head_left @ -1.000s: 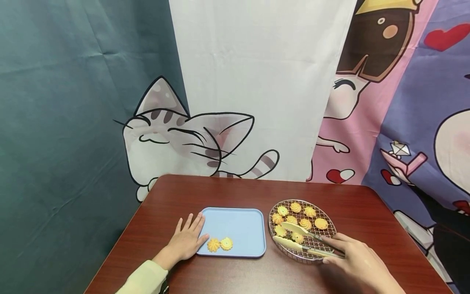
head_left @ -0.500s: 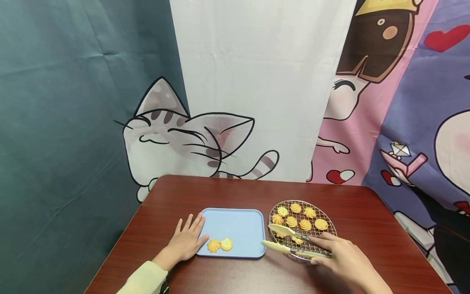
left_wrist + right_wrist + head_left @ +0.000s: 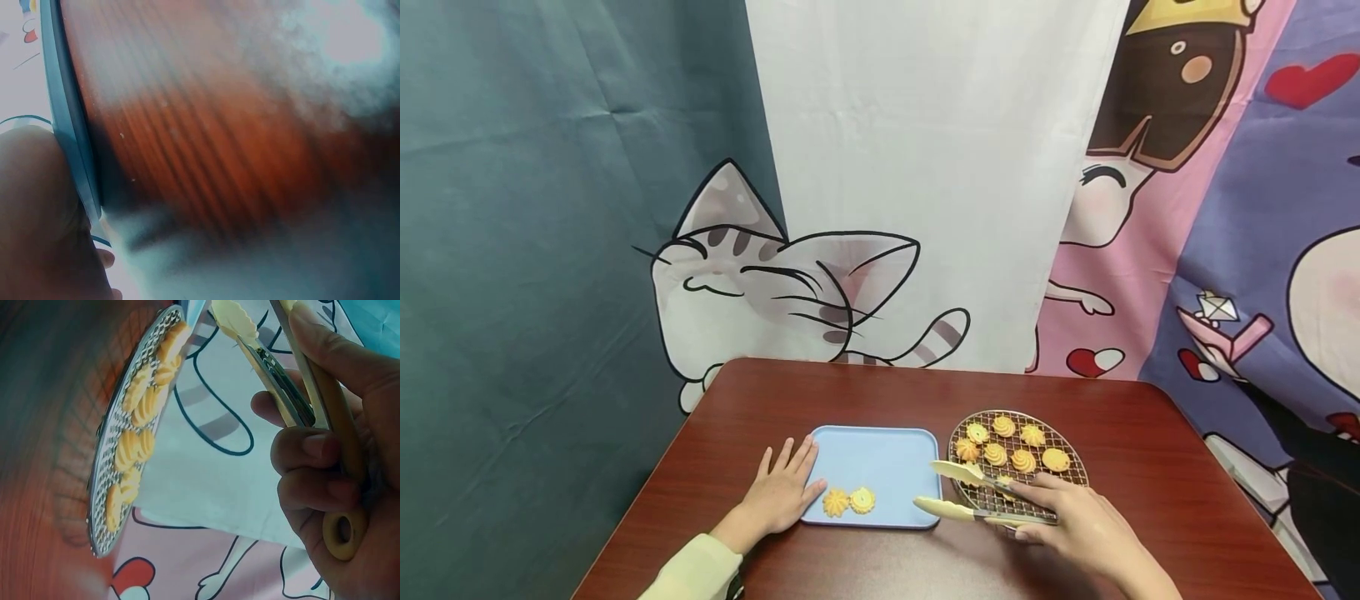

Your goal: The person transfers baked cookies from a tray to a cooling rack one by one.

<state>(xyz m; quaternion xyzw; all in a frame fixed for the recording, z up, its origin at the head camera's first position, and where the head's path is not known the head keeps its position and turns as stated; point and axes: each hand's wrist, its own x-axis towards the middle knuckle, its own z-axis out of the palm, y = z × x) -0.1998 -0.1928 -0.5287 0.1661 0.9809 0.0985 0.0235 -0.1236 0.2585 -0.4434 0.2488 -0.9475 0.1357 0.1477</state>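
Note:
My left hand (image 3: 781, 490) lies flat with fingers spread, its fingertips and thumb at the left edge of a light blue tray (image 3: 887, 454). Two piped butter cookies sit side by side near the tray's front: a star-shaped cookie (image 3: 836, 502) and a round cookie (image 3: 862, 500). My right hand (image 3: 1071, 521) grips cream-tipped metal tongs (image 3: 949, 508), fingers curled round the handles in the right wrist view. The tongs' tips are spread apart with nothing between them, overlapping the tray's right edge. Beneath them, a round wire rack (image 3: 119, 419) bears several cookies (image 3: 1023, 460), some partly hidden.
A brown wooden table (image 3: 865, 392) carries the tray and rack, which stand close together. Behind it hangs a curtain (image 3: 925, 167) with a cartoon cat. The left wrist view shows mostly blurred tabletop (image 3: 206, 144) and a blue tray edge (image 3: 62, 94).
The right hand has carried the spread tongs leftward from over the rack's cookies to the tray's right edge. The left hand and the two cookies on the tray stay in place.

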